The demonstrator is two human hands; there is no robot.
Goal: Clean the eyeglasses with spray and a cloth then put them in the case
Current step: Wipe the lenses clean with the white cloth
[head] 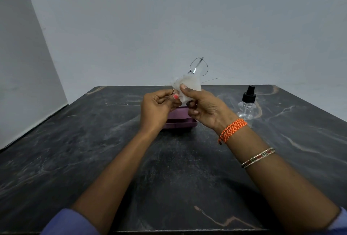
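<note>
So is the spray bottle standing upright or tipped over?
Upright. The spray bottle stands on the table with its black nozzle on top, right of the purple case, and no hand touches it.

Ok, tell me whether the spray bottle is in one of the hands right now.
No, the spray bottle stands alone on the table, while both hands hold the eyeglasses and cloth.
</note>
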